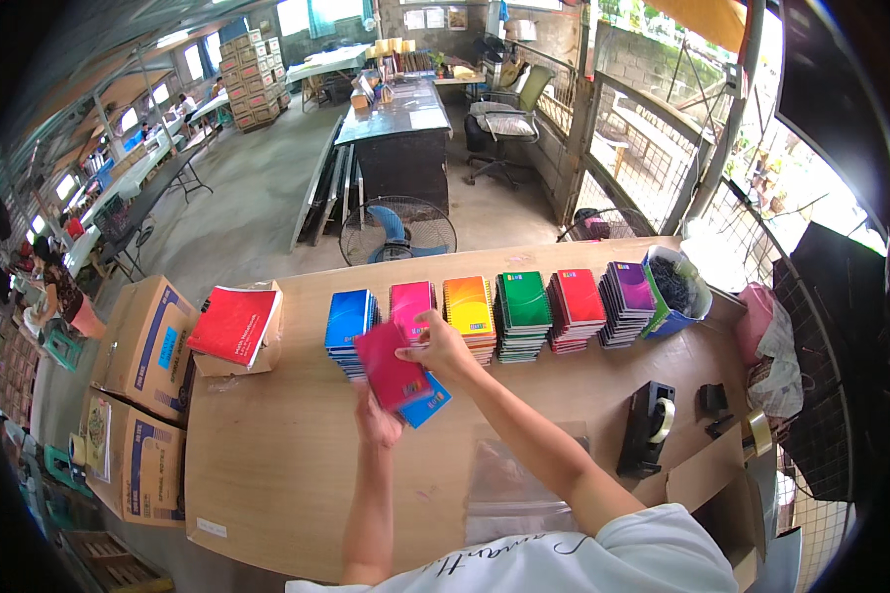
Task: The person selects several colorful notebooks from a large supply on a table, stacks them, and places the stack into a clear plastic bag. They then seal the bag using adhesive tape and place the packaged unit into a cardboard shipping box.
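Fingers of the right hand (435,346) pinched the top edge of a thin magenta-covered notebook (391,368), while the left hand (376,420) gripped it from below together with a blue-covered notebook (427,405) beneath it, both held above the long pale wooden table (267,465). By the look of it, one notebook per colour was being gathered; the next pick would likely call for reaching right to the orange notebook stack (468,308). A clear plastic bag (519,484) lay nearer, a black tape dispenser (648,427) to the right. Cardboard boxes (148,346) stood left; a floor fan (398,229) stood beyond in the concrete-floored workshop.
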The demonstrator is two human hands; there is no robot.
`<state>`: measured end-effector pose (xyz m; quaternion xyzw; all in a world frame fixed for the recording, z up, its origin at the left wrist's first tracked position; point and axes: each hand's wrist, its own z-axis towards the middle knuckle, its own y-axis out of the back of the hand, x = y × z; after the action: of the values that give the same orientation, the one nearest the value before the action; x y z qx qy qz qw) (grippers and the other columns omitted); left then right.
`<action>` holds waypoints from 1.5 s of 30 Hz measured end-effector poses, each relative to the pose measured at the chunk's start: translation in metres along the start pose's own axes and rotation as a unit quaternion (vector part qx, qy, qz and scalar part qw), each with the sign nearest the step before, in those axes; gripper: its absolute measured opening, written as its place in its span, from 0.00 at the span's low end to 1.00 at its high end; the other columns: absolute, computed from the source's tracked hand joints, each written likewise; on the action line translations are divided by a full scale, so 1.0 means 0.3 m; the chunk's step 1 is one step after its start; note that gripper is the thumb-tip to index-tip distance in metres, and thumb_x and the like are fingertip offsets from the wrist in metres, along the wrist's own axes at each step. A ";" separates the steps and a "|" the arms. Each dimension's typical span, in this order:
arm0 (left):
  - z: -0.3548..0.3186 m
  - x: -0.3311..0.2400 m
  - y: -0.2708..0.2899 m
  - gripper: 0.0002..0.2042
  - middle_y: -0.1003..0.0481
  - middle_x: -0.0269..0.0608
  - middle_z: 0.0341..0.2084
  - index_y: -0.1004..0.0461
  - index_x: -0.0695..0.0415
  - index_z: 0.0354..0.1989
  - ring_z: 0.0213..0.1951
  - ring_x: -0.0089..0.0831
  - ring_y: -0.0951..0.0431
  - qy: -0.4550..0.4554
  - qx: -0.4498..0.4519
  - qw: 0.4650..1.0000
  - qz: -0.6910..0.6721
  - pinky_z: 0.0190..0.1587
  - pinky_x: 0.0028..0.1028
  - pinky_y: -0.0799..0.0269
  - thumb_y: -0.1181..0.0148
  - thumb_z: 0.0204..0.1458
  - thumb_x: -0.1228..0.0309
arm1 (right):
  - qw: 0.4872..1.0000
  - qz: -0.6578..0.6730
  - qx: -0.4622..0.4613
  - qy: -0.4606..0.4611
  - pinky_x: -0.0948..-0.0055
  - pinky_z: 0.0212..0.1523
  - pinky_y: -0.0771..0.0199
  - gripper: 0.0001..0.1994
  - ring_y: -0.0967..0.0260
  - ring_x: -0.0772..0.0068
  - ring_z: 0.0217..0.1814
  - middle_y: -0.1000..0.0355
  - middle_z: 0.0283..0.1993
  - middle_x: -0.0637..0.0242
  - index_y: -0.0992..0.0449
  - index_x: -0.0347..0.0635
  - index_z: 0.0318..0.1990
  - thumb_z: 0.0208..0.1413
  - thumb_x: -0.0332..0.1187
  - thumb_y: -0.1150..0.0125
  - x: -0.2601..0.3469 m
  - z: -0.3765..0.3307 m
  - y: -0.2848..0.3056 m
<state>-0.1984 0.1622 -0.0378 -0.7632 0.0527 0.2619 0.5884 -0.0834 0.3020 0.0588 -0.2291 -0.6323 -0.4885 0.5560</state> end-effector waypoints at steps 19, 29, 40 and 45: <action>-0.010 0.105 -0.001 0.22 0.26 0.40 0.47 0.34 0.57 0.55 0.48 0.34 0.25 0.034 -0.010 0.991 0.126 0.49 0.37 0.28 0.42 0.56 0.59 | 0.996 -0.056 0.030 -0.066 0.67 0.42 0.25 0.32 0.26 0.61 0.40 0.27 0.40 0.54 0.33 0.38 0.51 0.36 0.30 0.23 -0.075 0.154 0.292; -0.006 0.225 -0.005 0.20 0.25 0.44 0.46 0.33 0.59 0.53 0.47 0.41 0.24 0.116 0.016 0.992 0.037 0.50 0.42 0.27 0.43 0.54 0.64 | 0.920 -0.291 -0.263 -0.008 0.54 0.47 0.30 0.16 0.34 0.46 0.49 0.32 0.42 0.46 0.28 0.37 0.38 0.47 0.37 0.34 -0.308 0.114 0.482; -0.030 0.298 0.037 0.18 0.24 0.43 0.42 0.30 0.60 0.50 0.43 0.36 0.22 0.155 -0.012 0.984 0.092 0.44 0.36 0.24 0.41 0.52 0.66 | 0.869 -0.367 -0.205 -0.263 0.51 0.57 0.33 0.31 0.43 0.46 0.64 0.37 0.59 0.47 0.31 0.35 0.55 0.45 0.43 0.32 -0.382 0.174 0.843; -0.018 0.365 -0.012 0.20 0.24 0.42 0.42 0.32 0.59 0.51 0.42 0.36 0.22 0.124 -0.028 0.986 0.105 0.43 0.36 0.23 0.40 0.51 0.67 | 0.826 -0.517 -0.125 -0.185 0.52 0.55 0.30 0.38 0.44 0.46 0.64 0.41 0.60 0.45 0.36 0.33 0.55 0.41 0.48 0.28 -0.245 0.101 0.689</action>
<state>-0.1014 0.1832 -0.0843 -0.7963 0.1977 0.2271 0.5246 0.0944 0.4335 0.0685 -0.0223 -0.6830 -0.7275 0.0612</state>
